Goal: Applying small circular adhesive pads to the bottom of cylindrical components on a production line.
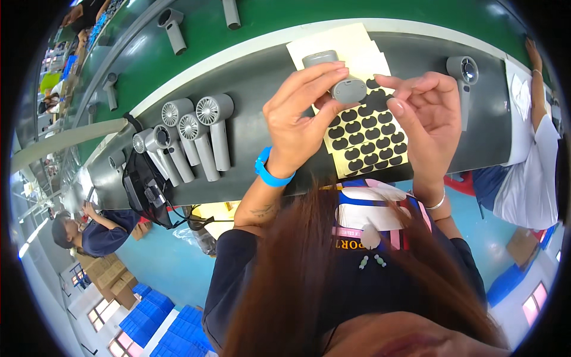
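My left hand [306, 113] grips a grey handheld fan by its handle, whose oval end cap [350, 91] with small holes faces me. The fan's head is mostly hidden behind the fingers. Just right of that end cap, my right hand [425, 116] has its thumb and index finger at a dark sticker [375, 100], which looks larger than the others and seems lifted off the sheet. Below both hands lies a pale yellow sheet [339, 169] with rows of black notched oval stickers [370, 134].
Several grey handheld fans [204, 143] stand grouped at the left on the dark table [256, 77], beside a black bag [143, 187]. Another fan [465, 89] lies at the right. More fans [172, 33] rest on the green conveyor belt [357, 13]. A co-worker's arm [538, 89] reaches in at far right.
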The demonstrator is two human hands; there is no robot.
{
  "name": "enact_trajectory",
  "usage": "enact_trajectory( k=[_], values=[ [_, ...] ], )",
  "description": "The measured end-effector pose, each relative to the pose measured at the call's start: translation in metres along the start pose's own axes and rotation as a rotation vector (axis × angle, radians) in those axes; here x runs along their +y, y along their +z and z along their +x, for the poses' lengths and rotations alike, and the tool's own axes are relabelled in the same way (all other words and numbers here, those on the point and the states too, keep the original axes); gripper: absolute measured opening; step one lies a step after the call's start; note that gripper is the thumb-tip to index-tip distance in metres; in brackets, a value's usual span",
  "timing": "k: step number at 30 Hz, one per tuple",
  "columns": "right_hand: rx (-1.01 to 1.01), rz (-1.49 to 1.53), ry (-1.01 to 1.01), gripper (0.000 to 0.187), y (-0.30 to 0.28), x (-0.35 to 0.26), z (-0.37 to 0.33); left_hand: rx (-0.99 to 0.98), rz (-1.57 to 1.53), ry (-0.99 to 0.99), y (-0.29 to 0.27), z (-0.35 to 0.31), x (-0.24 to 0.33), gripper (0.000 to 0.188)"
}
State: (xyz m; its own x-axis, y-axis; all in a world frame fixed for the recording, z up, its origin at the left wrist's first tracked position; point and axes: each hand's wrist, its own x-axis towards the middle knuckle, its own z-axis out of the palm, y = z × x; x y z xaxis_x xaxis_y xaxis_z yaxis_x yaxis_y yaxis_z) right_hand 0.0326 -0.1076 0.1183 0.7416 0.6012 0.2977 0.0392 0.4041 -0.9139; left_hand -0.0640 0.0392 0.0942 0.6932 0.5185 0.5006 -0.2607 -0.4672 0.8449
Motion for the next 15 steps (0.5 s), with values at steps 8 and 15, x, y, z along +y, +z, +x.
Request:
enact_trajectory(
  k=[8,15],
  values=[
    [-0.018,-0.036,0.147,0.031,0.008,-0.006,0.000,-0.064,-0.107,-0.081,0.003,-0.007,0.006,0.044],
    [-0.015,-0.064,0.182,0.031,0.012,-0.006,0.005,-0.177,-0.407,-0.268,-0.005,-0.006,0.009,0.041]
  ],
)
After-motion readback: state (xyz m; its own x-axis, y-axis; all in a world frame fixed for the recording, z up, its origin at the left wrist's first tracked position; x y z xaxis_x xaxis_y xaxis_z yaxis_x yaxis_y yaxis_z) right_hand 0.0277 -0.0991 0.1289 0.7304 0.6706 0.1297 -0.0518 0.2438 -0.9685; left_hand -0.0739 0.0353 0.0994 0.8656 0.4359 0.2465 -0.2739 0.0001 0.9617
